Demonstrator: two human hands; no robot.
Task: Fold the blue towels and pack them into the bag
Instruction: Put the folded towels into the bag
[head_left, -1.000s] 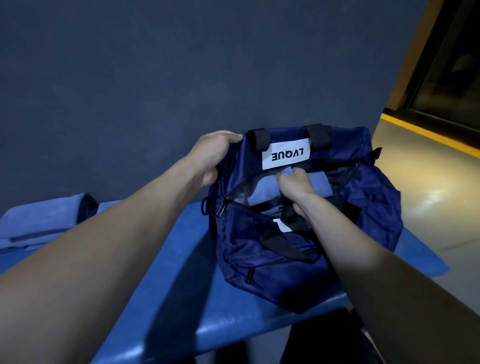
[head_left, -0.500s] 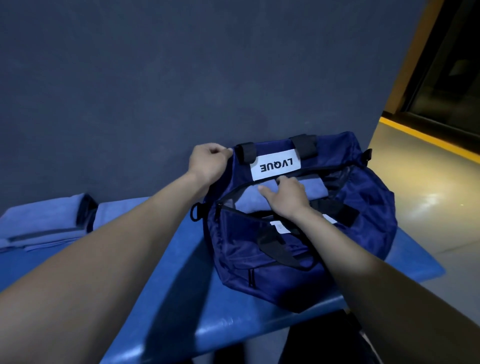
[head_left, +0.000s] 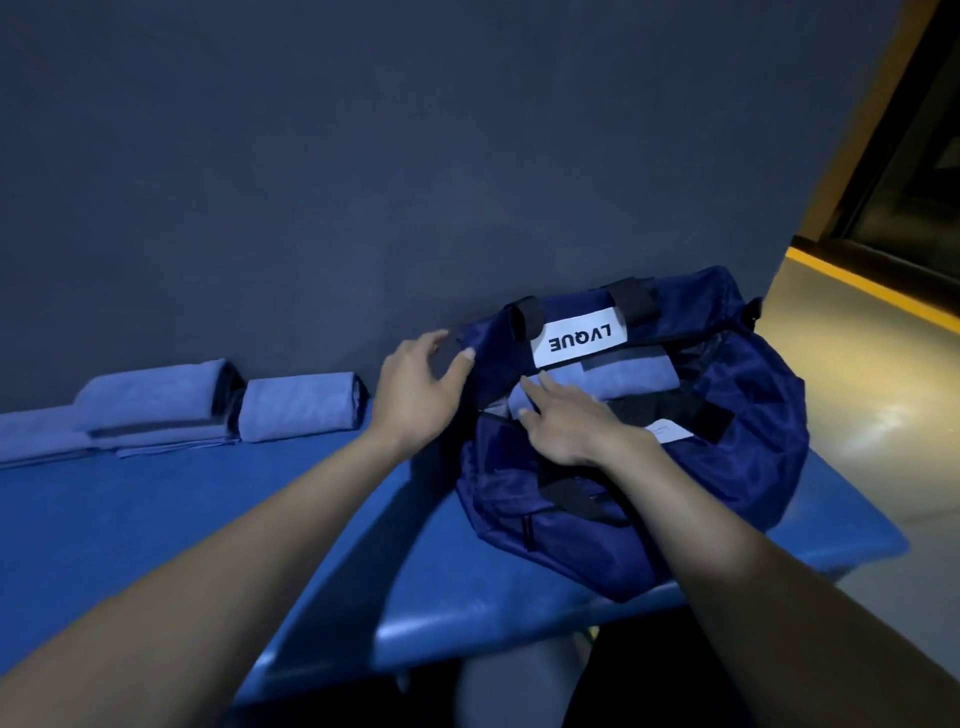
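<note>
At centre right of the frame the navy duffel bag (head_left: 675, 467) sits on a blue padded bench (head_left: 208, 519), its zip mouth gaping, with a folded blue towel (head_left: 618, 382) lying inside just below the white LVQUE label (head_left: 579, 338). The right hand (head_left: 566, 421) lies flat with straight fingers on the near end of that towel and the bag's front lip, holding nothing; the left hand (head_left: 421, 389) is spread, relaxed, fingertips at the bag's left end without gripping it. The step looks like seating the towel, so it should be pressed down evenly and toward the far wall of the bag, while the left hand steadies the mouth so the soft fabric does not collapse inward or catch the black strap (head_left: 576, 496) that drapes over the front. At middle left, two rolled blue towels (head_left: 301, 410) rest on flat ones (head_left: 52, 434), well apart from the bag and not yet packed. Behind runs a dark grey wall (head_left: 363, 156); at right, a pale glossy floor (head_left: 857, 389) with a yellow edge strip (head_left: 872, 283).
</note>
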